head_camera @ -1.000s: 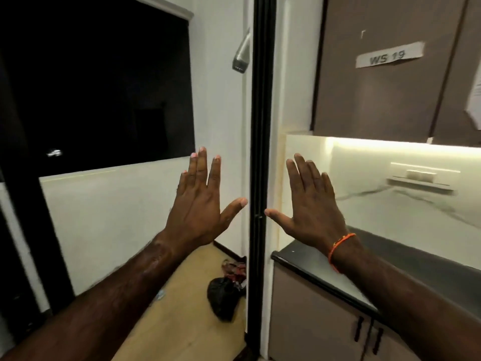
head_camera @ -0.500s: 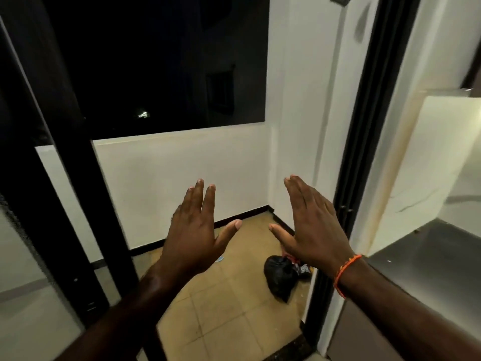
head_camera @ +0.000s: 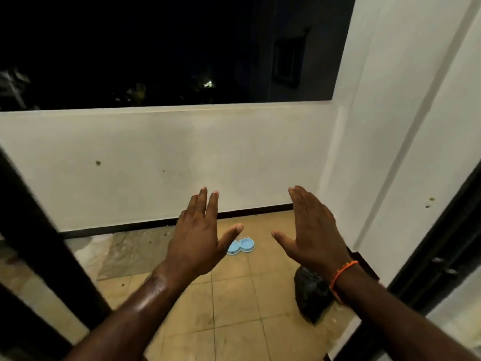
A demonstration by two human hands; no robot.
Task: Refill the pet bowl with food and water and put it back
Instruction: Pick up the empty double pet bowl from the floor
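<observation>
Beyond the dark door frame (head_camera: pixel 39 230) we look from the head view onto a small balcony at night: tan floor tiles (head_camera: pixel 234 295), a white parapet wall (head_camera: pixel 156 157) on the far side, black sky above it. Our left hand (head_camera: pixel 196 238) and right hand (head_camera: pixel 312 235) hang in the air with the fingers spread flat, released, grasping nothing.

Between the two hands, on the far part of the floor near the parapet, lies the pet bowl (head_camera: pixel 242 245), a pale blue double dish with two round wells joined side by side. Our left thumb covers part of its left well. We judge it to be moulded plastic: light, stiff, and likely smooth, so an outer rim or the waist between the wells looks the best place to take hold, with both hands once water is in. At this distance we cannot tell whether either well holds anything.

On the near right, against the wall, sits a tied black bag (head_camera: pixel 311 295); its contents are hidden. Left of the bowl a grey sheet (head_camera: pixel 130 254) lies flat on the tiles.
</observation>
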